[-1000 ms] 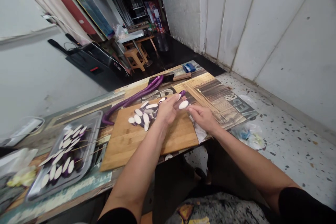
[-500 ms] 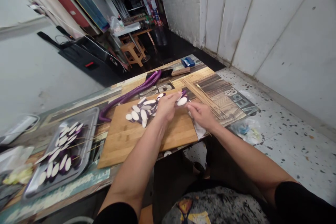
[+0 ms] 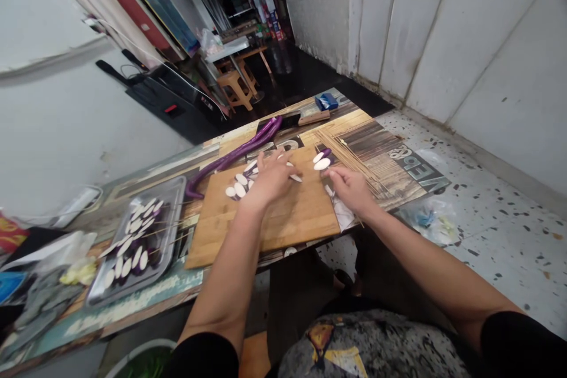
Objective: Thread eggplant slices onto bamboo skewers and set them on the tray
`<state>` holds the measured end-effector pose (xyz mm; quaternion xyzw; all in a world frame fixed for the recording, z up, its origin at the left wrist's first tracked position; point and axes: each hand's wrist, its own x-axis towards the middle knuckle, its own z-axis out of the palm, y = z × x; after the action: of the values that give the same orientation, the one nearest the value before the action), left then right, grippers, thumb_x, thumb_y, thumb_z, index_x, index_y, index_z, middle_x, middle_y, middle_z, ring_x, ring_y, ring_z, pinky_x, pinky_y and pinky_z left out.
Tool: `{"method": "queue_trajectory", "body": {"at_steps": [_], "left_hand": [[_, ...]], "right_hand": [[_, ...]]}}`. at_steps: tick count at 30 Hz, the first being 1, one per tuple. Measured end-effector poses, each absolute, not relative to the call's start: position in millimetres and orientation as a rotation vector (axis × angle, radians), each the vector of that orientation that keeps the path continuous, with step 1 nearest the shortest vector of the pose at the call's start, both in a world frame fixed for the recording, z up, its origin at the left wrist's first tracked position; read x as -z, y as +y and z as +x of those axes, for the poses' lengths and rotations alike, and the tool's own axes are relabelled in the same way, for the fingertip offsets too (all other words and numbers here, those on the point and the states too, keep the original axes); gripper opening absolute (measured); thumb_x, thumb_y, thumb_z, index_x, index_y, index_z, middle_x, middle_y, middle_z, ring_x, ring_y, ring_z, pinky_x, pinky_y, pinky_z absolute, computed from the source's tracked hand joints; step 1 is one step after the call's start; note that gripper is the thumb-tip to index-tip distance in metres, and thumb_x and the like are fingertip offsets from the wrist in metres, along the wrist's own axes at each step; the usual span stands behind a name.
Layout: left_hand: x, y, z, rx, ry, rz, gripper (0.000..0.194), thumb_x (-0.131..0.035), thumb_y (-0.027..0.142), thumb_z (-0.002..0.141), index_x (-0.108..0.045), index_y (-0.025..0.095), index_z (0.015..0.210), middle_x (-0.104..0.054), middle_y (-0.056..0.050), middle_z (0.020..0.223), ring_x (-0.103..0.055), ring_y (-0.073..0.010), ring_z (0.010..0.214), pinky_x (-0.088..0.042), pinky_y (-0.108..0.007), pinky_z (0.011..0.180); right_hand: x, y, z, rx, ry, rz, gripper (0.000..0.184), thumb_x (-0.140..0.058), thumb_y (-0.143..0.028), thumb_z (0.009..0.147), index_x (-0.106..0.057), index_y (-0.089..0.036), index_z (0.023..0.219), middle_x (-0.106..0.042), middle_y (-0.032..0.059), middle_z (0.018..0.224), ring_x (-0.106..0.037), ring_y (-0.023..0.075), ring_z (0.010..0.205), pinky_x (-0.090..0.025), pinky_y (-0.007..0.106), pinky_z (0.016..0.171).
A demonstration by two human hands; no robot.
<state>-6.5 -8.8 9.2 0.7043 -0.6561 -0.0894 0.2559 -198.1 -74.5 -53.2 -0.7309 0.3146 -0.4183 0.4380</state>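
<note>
My right hand (image 3: 352,189) is closed in a pinch beside the cutting board's right edge. It holds a skewer, mostly hidden by the fingers, with eggplant slices (image 3: 322,163) on it, white-fleshed and purple-skinned. Fingers apart, my left hand (image 3: 275,174) reaches over a pile of loose eggplant slices (image 3: 240,189) on the wooden cutting board (image 3: 266,230). Part of the pile is hidden under that hand. To the left, a metal tray (image 3: 170,236) bears skewered eggplant slices (image 3: 133,260), their sticks pointing right.
Whole long eggplants (image 3: 239,150) lie behind the board. Beyond them rest a knife (image 3: 312,118) and a blue box (image 3: 326,101). Bare bamboo skewers (image 3: 354,159) are spread at the right. A plastic bag (image 3: 432,221) is on the floor.
My left hand has left the skewered slices and moved left over the pile, its fingers spreading. My right hand still holds the skewer. The view has shifted slightly.
</note>
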Motion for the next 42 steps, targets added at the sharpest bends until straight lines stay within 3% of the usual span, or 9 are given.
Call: {"method": "queue_trajectory", "body": {"at_steps": [4, 6, 8, 14, 20, 24, 29, 35, 42], "left_hand": [[-12, -18, -8, 0.296, -1.725, 1.76, 0.011, -0.069, 0.017, 0.063, -0.07, 0.024, 0.071, -0.062, -0.006, 0.113, -0.046, -0.028, 0.117, -0.021, -0.045, 0.106], [-14, -26, -14, 0.37, -1.576, 1.66, 0.008, -0.067, 0.024, 0.069, -0.069, 0.022, 0.076, -0.066, -0.007, 0.099, -0.058, -0.0218, 0.096, -0.038, -0.036, 0.093], [-13, -36, -25, 0.414, -1.349, 1.583, 0.013, -0.064, 0.03, 0.072, -0.064, 0.019, 0.079, -0.066, -0.005, 0.081, -0.061, -0.0168, 0.076, -0.046, -0.029, 0.076], [3, -57, -46, 0.76, -0.789, 1.273, 0.031, -0.067, 0.038, 0.07, -0.044, 0.018, 0.077, -0.062, -0.001, 0.071, -0.058, -0.0107, 0.058, -0.038, -0.017, 0.046], [6, -54, -34, 0.954, -0.676, 1.12, 0.035, -0.076, 0.033, 0.062, -0.046, 0.015, 0.07, -0.054, 0.003, 0.065, -0.047, -0.0033, 0.052, -0.027, -0.012, 0.04], [9, -55, -33, 0.947, -0.61, 1.055, 0.031, -0.075, 0.029, 0.063, -0.05, 0.015, 0.076, -0.054, 0.003, 0.069, -0.049, -0.0031, 0.053, -0.033, -0.013, 0.044], [10, -57, -32, 0.881, -0.538, 1.038, 0.025, -0.069, 0.015, 0.068, -0.051, 0.016, 0.085, -0.059, 0.002, 0.074, -0.059, -0.0071, 0.065, -0.048, -0.019, 0.062], [7, -55, -30, 0.87, -0.497, 1.018, 0.031, -0.068, 0.009, 0.067, -0.056, 0.017, 0.093, -0.061, 0.001, 0.078, -0.06, -0.006, 0.066, -0.047, -0.016, 0.063], [5, -53, -30, 0.918, -0.482, 1.01, 0.02, -0.067, 0.013, 0.069, -0.063, 0.016, 0.088, -0.063, 0.0, 0.079, -0.057, -0.0048, 0.065, -0.046, -0.018, 0.066]], "right_hand": [[53, -74, -198, 1.076, 0.765, -1.791, 0.029, -0.045, -0.03, 0.085, -0.068, -0.013, 0.086, -0.064, 0.0018, 0.068, -0.052, 0.0125, 0.056, -0.039, 0.023, 0.056], [52, -73, -199, 1.105, 0.76, -1.765, 0.03, -0.045, -0.031, 0.085, -0.068, -0.013, 0.088, -0.064, 0.0023, 0.068, -0.052, 0.013, 0.056, -0.039, 0.024, 0.055], [51, -73, -200, 1.149, 0.749, -1.739, 0.03, -0.045, -0.032, 0.085, -0.067, -0.012, 0.089, -0.066, 0.0037, 0.072, -0.055, 0.0142, 0.061, -0.041, 0.024, 0.058], [51, -72, -203, 1.159, 0.773, -1.742, 0.031, -0.044, -0.034, 0.086, -0.068, -0.014, 0.089, -0.063, 0.0015, 0.065, -0.053, 0.0137, 0.055, -0.041, 0.024, 0.054], [50, -70, -204, 1.119, 0.685, -1.76, 0.032, -0.044, -0.035, 0.086, -0.068, -0.014, 0.092, -0.064, 0.0029, 0.07, -0.051, 0.0126, 0.055, -0.04, 0.024, 0.052], [53, -69, -203, 1.092, 0.686, -1.758, 0.033, -0.045, -0.036, 0.086, -0.067, -0.014, 0.093, -0.06, 0.0006, 0.063, -0.046, 0.0113, 0.05, -0.037, 0.023, 0.048], [55, -70, -203, 1.082, 0.68, -1.77, 0.032, -0.045, -0.035, 0.086, -0.068, -0.013, 0.092, -0.061, 0.0014, 0.065, -0.049, 0.0121, 0.052, -0.039, 0.024, 0.05], [54, -69, -204, 1.06, 0.668, -1.823, 0.031, -0.045, -0.034, 0.086, -0.068, -0.014, 0.093, -0.067, 0.0033, 0.074, -0.055, 0.0136, 0.06, -0.044, 0.025, 0.057], [55, -70, -204, 1.052, 0.647, -1.847, 0.029, -0.046, -0.034, 0.086, -0.068, -0.015, 0.092, -0.069, 0.0036, 0.078, -0.06, 0.0153, 0.067, -0.047, 0.026, 0.064]]}}
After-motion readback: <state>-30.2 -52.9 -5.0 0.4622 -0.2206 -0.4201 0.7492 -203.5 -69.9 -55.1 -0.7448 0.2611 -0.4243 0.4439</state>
